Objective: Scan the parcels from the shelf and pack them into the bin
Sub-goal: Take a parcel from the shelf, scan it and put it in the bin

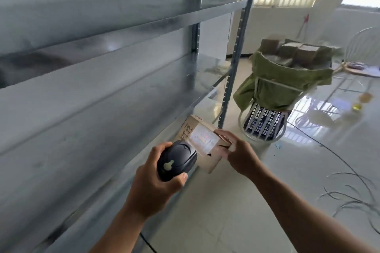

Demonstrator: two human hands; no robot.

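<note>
A small brown cardboard parcel (207, 162) with a white label (204, 137) is held out past the lower shelf edge. My right hand (238, 155) grips its right end. My left hand (152, 178) grips a black handheld scanner (176, 161) pointed at the label, which is lit. The bin (273, 80), a green sack on a white frame, stands to the right with several brown parcels (298, 51) piled in it.
Grey metal shelving (98, 72) fills the left, with its perforated upright (232, 68) just behind the parcel. A black crate (263, 121) sits under the sack. Loose cables (349, 195) lie on the shiny tiled floor at right. A white wire chair (364, 45) stands behind.
</note>
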